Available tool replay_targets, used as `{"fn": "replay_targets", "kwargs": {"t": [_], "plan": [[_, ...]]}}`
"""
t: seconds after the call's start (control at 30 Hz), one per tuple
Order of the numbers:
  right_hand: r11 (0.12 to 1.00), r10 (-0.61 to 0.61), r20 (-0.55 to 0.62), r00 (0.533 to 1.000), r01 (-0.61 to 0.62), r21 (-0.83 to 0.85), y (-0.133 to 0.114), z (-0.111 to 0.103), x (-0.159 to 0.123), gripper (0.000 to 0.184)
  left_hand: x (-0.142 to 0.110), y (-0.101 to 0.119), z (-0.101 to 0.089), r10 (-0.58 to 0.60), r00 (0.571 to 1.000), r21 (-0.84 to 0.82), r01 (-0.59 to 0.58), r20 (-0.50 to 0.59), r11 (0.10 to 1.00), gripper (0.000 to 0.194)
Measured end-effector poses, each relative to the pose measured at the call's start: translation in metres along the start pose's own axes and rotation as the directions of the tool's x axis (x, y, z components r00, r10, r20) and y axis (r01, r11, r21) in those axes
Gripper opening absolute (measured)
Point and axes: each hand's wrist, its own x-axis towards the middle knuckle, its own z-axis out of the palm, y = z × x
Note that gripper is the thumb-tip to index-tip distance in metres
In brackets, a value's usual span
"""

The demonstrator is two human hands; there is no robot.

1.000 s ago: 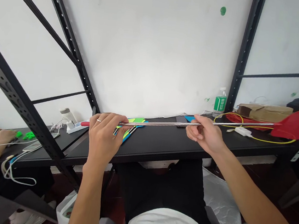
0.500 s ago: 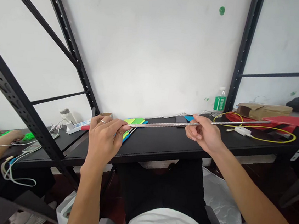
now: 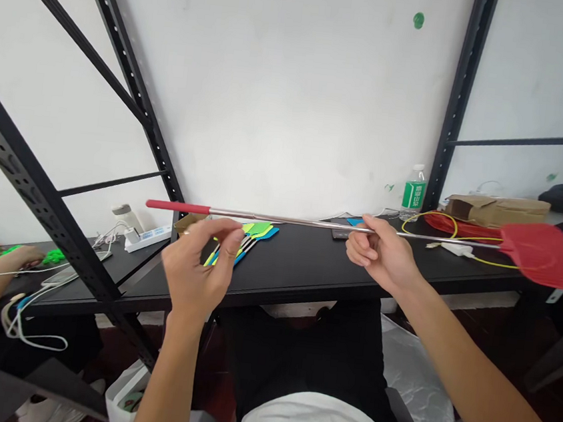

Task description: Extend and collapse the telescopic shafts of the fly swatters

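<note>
A red fly swatter [image 3: 181,207] with a long metal telescopic shaft lies level in the air across the view. Its red grip points left and its flat red head [image 3: 546,255] is at the right. My right hand [image 3: 381,248] pinches the shaft between thumb and fingers. Just below the shaft, near the grip end, my left hand [image 3: 198,263] is off it, fingers curled and thumb apart, with nothing in them. Behind that hand, several folded swatters [image 3: 253,235] in green, yellow and blue lie on the black table [image 3: 296,259].
A water bottle [image 3: 413,193] stands by the right rack post. Near it are a cardboard box [image 3: 497,210], a yellow cable [image 3: 494,263] and a white adapter [image 3: 456,249]. A power strip [image 3: 148,238] sits at the left. Another person's hands [image 3: 25,258] handle something green at far left.
My left hand has let go of the shaft and dropped slightly below it. The swatter's grip end has risen into view, and its red head has turned and hangs lower. My right hand still holds the shaft.
</note>
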Motion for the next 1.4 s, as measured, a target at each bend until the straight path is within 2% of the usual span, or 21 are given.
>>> {"fn": "replay_targets", "kwargs": {"t": [0.03, 0.1, 0.17, 0.27, 0.3, 0.37, 0.43, 0.53, 0.67, 0.77, 0.9, 1.03, 1.1, 1.17, 1.3, 1.4], "plan": [[0.999, 0.025, 0.008, 1.000, -0.026, 0.032, 0.000, 0.003, -0.001, 0.049, -0.001, 0.002, 0.003, -0.066, 0.991, -0.094, 0.077, 0.114, 0.993, 0.010], [0.995, 0.068, 0.037, 0.997, -0.071, 0.071, 0.001, 0.007, -0.004, 0.052, -0.002, 0.003, 0.009, -0.160, 0.925, -0.265, 0.259, 0.344, 0.929, 0.016], [0.990, 0.101, 0.074, 0.992, -0.107, 0.087, 0.004, 0.010, -0.006, 0.054, -0.003, 0.001, 0.015, -0.193, 0.887, -0.441, 0.385, 0.420, 0.811, 0.020], [0.987, 0.128, 0.138, 0.982, -0.140, 0.080, 0.009, 0.011, -0.007, 0.055, -0.003, 0.000, 0.020, -0.183, 0.899, -0.659, 0.419, 0.397, 0.625, 0.039], [0.986, 0.133, 0.156, 0.979, -0.146, 0.076, 0.011, 0.012, -0.007, 0.055, -0.003, 0.000, 0.021, -0.169, 0.906, -0.700, 0.409, 0.387, 0.586, 0.038], [0.986, 0.138, 0.176, 0.975, -0.152, 0.074, 0.013, 0.013, -0.008, 0.055, -0.004, 0.000, 0.022, -0.150, 0.919, -0.743, 0.384, 0.364, 0.548, 0.025], [0.986, 0.137, 0.183, 0.973, -0.151, 0.065, 0.013, 0.015, -0.009, 0.055, -0.004, 0.001, 0.023, -0.173, 0.928, -0.759, 0.370, 0.331, 0.536, 0.016], [0.996, 0.089, 0.182, 0.979, -0.088, -0.015, 0.010, 0.018, -0.012, 0.054, -0.005, 0.002, 0.027, -0.285, 0.922, -0.770, 0.379, 0.264, 0.513, 0.022], [0.981, -0.005, 0.193, 0.981, 0.042, -0.188, 0.005, 0.022, -0.018, 0.053, -0.004, 0.002, 0.031, -0.440, 0.881, -0.784, 0.395, 0.174, 0.480, 0.031], [0.964, -0.036, 0.209, 0.977, 0.089, -0.250, 0.004, 0.023, -0.021, 0.053, -0.003, 0.003, 0.030, -0.502, 0.857, -0.777, 0.393, 0.116, 0.491, 0.035], [0.980, -0.022, 0.199, 0.980, 0.060, -0.189, 0.006, 0.023, -0.020, 0.051, -0.002, 0.006, 0.028, -0.476, 0.873, -0.779, 0.369, 0.104, 0.507, 0.032], [0.999, 0.016, 0.189, 0.982, -0.007, -0.048, 0.006, 0.022, -0.018, 0.049, -0.002, 0.009, 0.025, -0.342, 0.921, -0.799, 0.344, 0.186, 0.493, 0.026], [0.999, 0.037, 0.180, 0.983, -0.039, 0.012, 0.006, 0.022, -0.018, 0.049, -0.002, 0.010, 0.024, -0.284, 0.930, -0.798, 0.349, 0.232, 0.491, 0.033], [0.998, 0.055, 0.186, 0.981, -0.060, 0.021, 0.005, 0.022, -0.018, 0.050, -0.003, 0.010, 0.024, -0.259, 0.933, -0.791, 0.352, 0.251, 0.500, 0.030], [0.997, 0.039, 0.217, 0.975, -0.025, -0.068, 0.003, 0.021, -0.019, 0.054, -0.003, 0.010, 0.024, -0.278, 0.935, -0.795, 0.337, 0.219, 0.504, 0.014], [0.989, 0.007, 0.217, 0.976, 0.026, -0.146, 0.002, 0.022, -0.020, 0.054, -0.002, 0.010, 0.025, -0.355, 0.916, -0.802, 0.351, 0.187, 0.484, 0.018]]}}
